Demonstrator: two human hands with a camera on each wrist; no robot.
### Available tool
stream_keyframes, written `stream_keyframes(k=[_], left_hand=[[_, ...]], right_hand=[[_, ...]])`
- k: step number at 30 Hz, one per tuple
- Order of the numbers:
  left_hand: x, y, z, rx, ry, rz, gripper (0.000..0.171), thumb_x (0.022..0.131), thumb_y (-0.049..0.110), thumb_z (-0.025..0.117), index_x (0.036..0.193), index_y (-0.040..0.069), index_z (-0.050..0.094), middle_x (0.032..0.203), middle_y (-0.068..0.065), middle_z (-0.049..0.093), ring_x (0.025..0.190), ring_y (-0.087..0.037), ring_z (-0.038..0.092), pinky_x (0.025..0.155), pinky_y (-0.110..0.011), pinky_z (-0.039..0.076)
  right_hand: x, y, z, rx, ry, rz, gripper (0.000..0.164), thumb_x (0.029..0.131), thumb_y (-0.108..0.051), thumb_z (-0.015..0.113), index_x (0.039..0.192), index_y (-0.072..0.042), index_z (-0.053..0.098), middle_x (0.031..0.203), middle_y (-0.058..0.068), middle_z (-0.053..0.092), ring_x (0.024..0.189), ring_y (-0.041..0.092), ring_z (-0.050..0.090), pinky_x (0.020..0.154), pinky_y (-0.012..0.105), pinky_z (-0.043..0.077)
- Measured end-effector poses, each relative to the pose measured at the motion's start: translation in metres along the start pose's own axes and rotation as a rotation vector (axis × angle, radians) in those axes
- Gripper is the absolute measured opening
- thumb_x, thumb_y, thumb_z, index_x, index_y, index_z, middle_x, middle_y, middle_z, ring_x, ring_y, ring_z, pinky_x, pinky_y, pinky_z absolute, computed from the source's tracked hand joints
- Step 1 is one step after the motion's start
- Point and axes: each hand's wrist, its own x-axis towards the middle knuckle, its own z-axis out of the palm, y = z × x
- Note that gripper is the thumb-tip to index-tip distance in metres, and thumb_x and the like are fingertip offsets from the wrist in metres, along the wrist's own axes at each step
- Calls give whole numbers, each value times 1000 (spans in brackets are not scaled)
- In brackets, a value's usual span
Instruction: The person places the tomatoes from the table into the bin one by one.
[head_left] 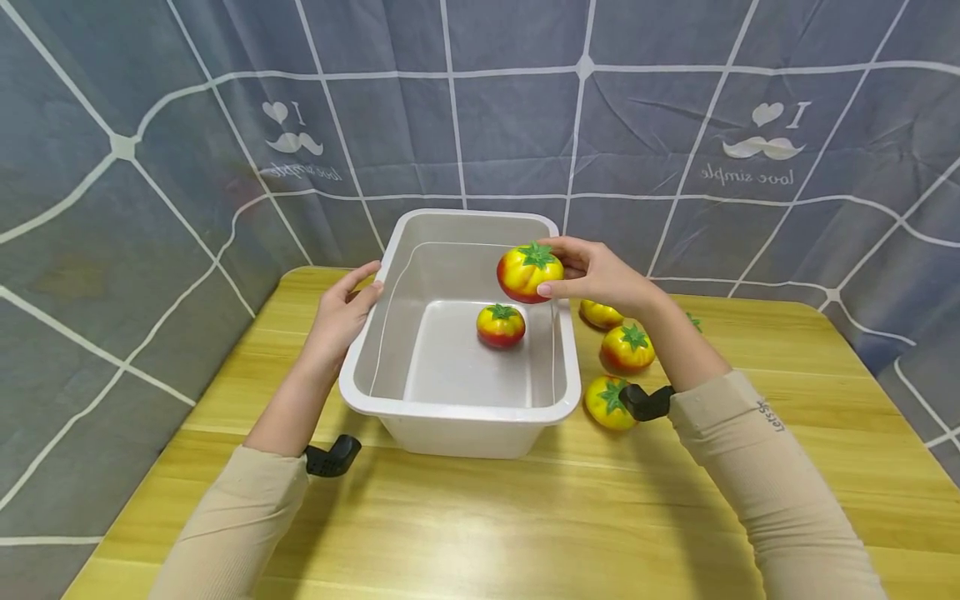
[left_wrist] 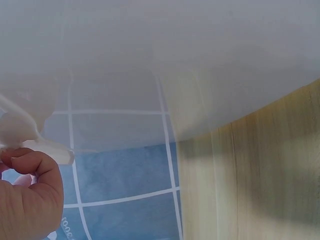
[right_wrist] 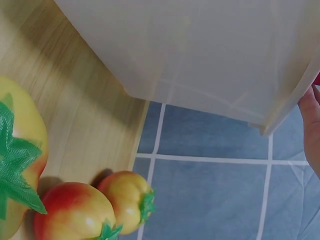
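My right hand [head_left: 592, 271] grips a yellow-and-red artificial tomato [head_left: 525, 273] with a green leafy top, above the right side of a white plastic basin [head_left: 457, 412]. In the right wrist view only a red sliver of it shows past the hand [right_wrist: 311, 125]. Another artificial tomato [head_left: 501, 329] lies on the basin's floor, toward its right side. My left hand [head_left: 342, 312] holds the basin's left rim. The left wrist view shows that hand [left_wrist: 32, 192] with thumb and fingers bent at the rim, partly cut off by the frame edge.
Right of the basin, several more artificial tomatoes stand on the wooden table [head_left: 465, 533], among them a near one [head_left: 606, 407], a middle one [head_left: 624, 354] and a far one [head_left: 597, 314]. A green leaf tip [head_left: 694, 322] shows behind my right forearm. A grey-blue curtain [head_left: 517, 142] hangs behind.
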Motion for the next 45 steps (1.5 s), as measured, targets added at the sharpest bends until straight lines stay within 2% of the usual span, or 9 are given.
stream_keyframes(k=[12,20,25,30,37,45], left_hand=[[0,0,0,13,-16,1,50,97,31,47,144,16,36,123,-16,49,92,-15,56,72,-20,51],[0,-1,0,-6,-9,6,50,97,29,48,144,14,38,118,-12,50,88,-12,57,71,-20,51],[-1,0,-1,-6,-12,8,50,97,28,48,144,14,37,118,-13,50,88,-11,57,71,-20,51],[-1,1,0,-10,-15,11,50,97,28,47,144,14,37,119,-14,50,88,-12,57,71,-20,51],[0,0,1,4,-19,2,50,97,29,47,144,14,37,119,-13,49,88,-12,57,71,-20,51],[-1,-1,-1,6,-20,15,51,97,30,48,144,14,36,120,-14,49,90,-13,57,71,-19,51]], right_hand=[[-2,5,0,8,9,-9,64,84,-15,69,140,-5,39,130,13,51,114,24,50,97,30,42],[-4,4,2,15,13,-20,64,84,-14,69,140,-5,39,129,14,51,114,24,50,97,31,42],[-4,3,3,29,17,-37,59,84,-10,69,136,-2,43,129,16,50,118,26,48,101,34,38],[-6,4,1,54,37,-47,55,85,-10,68,134,0,45,128,17,51,117,27,49,99,31,40],[-19,9,-11,75,47,-49,55,88,-12,64,136,1,42,130,18,49,118,28,49,92,26,45],[-47,22,-34,-5,126,50,51,89,-18,64,136,-9,45,130,13,51,116,19,51,93,27,44]])
